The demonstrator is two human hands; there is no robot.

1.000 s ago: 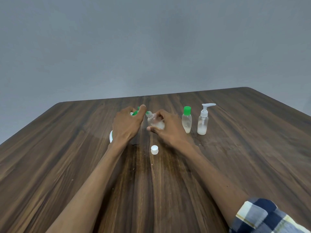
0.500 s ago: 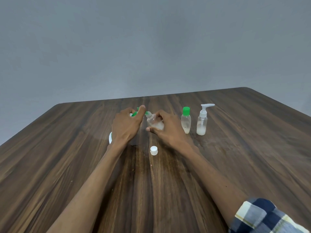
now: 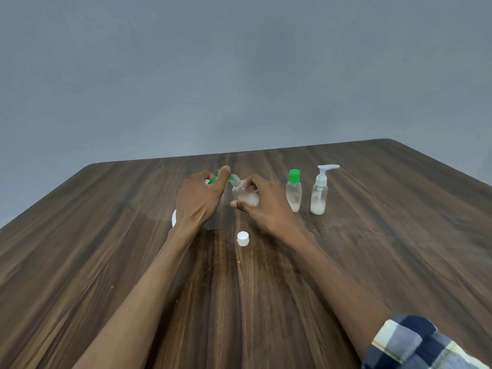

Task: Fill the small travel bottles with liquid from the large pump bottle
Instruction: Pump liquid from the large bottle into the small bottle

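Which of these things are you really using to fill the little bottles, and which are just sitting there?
In use: left hand on green pump; right hand tilting small open bottle; its white cap.

Waiting: green-capped bottle; white spray bottle; table.

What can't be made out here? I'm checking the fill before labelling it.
- Large pump bottle: head view, body hidden behind the left hand; only a white edge and green pump show.
- Small bottle: right hand covers part; fill level unclear.
- Nozzle-to-mouth contact: too small.
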